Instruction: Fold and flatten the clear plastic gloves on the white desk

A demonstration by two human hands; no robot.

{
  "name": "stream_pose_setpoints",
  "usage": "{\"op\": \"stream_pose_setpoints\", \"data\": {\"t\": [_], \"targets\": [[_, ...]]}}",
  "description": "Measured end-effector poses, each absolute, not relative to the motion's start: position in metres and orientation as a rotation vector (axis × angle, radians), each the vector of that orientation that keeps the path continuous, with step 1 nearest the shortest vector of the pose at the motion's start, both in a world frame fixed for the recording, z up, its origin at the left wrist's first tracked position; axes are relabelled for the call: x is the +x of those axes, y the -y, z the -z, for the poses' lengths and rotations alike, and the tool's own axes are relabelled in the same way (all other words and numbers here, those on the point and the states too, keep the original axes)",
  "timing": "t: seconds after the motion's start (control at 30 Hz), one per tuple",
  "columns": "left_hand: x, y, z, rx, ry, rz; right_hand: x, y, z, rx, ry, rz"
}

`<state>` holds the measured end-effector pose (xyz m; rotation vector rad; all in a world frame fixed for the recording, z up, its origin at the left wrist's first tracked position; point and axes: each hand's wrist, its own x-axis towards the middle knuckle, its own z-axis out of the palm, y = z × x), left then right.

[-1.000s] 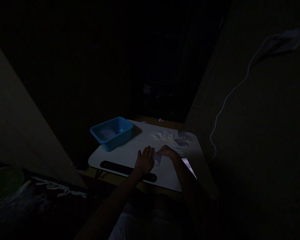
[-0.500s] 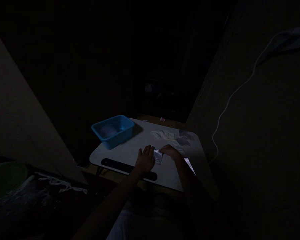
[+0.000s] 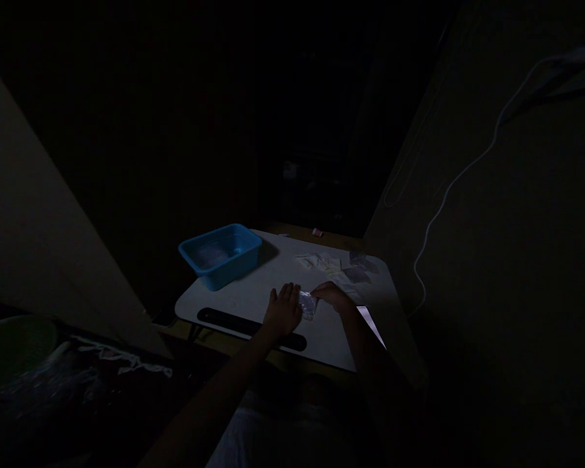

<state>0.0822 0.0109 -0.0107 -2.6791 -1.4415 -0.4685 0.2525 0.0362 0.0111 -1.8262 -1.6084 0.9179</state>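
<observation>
On the white folding table (image 3: 253, 299) lies a small, shiny, clear plastic packet (image 3: 307, 304), flat between my two hands. My left hand (image 3: 283, 312) rests at its left side, palm down with the fingers stretched out. The fingertips of my right hand (image 3: 332, 296) are bent together at the packet's upper right edge and appear to pinch it. In the dim light I cannot make out what the packet contains. Just past my right hand lie crumpled pale wrappers (image 3: 326, 263) and flat clear plastic pieces (image 3: 358, 273).
A blue plastic basin (image 3: 224, 257) stands at the table's left. Beside my right forearm is a bright, flat, screen-like rectangle (image 3: 370, 324). A black slot (image 3: 229, 322) runs along the near edge. A white cable (image 3: 448, 192) hangs down the right wall.
Both hands stay almost in place around the packet. Its surface glints a little differently. More of the bright rectangle shows beside my right forearm.
</observation>
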Motion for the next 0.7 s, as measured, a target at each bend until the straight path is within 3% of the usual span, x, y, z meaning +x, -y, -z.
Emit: {"op": "stream_pose_setpoints", "data": {"t": [0.57,0.7], "targets": [[0.0825,-0.011,0.0128,-2.669,1.427,0.508,0.2525,-0.0329,-0.0097,-1.729,1.491,-0.995],[0.0785,-0.0191,0.0168,-2.761,1.45,0.666,0.2532,-0.0317,-0.0089,-1.7,1.456,-1.012]]}}
